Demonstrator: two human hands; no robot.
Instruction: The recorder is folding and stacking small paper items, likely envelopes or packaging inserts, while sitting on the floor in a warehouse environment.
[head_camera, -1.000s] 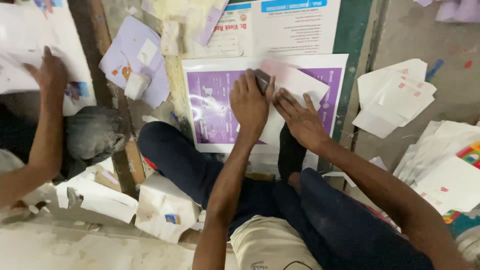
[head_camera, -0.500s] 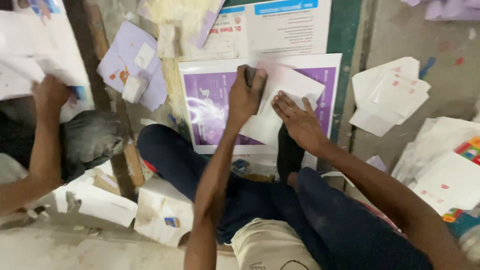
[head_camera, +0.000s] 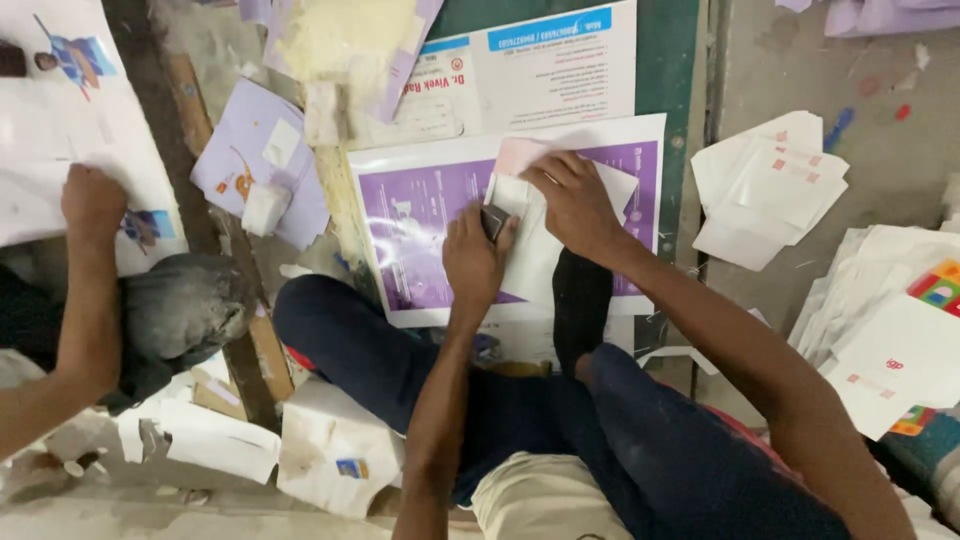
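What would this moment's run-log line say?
left hand: presses small dark tool on white paper | right hand: flat on paper | under: purple sheet

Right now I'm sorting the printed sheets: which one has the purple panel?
The large sheet directly under both hands, below the white sheet with a blue header; it alone shows a purple printed block.

Purple-and-white printed sheet (head_camera: 420, 215) below blue-banded white poster (head_camera: 545, 70).
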